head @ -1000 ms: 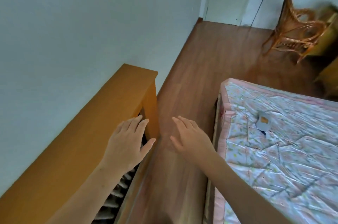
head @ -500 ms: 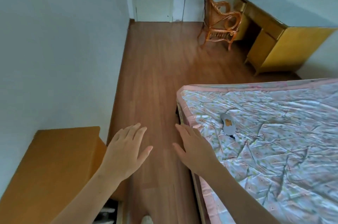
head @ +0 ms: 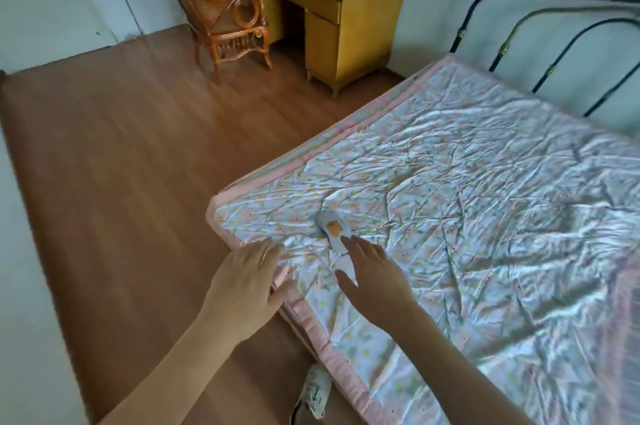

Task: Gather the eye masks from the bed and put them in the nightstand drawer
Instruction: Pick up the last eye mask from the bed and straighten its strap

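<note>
- A head-worn camera looks down at two bare forearms reaching forward over the near corner of a bed (head: 485,216).
- The left hand (head: 246,282) is spread flat, palm down, fingers loosely apart, and holds nothing. It hangs over the pink trimmed edge of the bedcover, with its fingertips at the corner of the mattress; whether it touches the fabric cannot be told.
- The right hand (head: 374,272) is also open, palm down, fingers extended and slightly parted, thumb out to the side, and holds nothing.
- A single eye mask (head: 333,226) lies on the cover just beyond the right hand's fingertips. It is pale grey with an orange patch, and its nearer end is partly hidden by the fingers. Contact between fingers and mask cannot be told.
- The mask sits ahead of the left hand and a little to its right, close to the bed's corner.
- The bedcover is a crinkled, shiny floral quilt that spreads away to the right of both hands.
- Below the hands, beside the bed's edge, a light-coloured shoe (head: 313,397) rests on the wooden floor (head: 121,164).
- Far ahead of the hands stand a wicker chair (head: 221,15) and a yellow desk (head: 332,8).
- A black metal bed frame (head: 540,39) rises at the far right.
</note>
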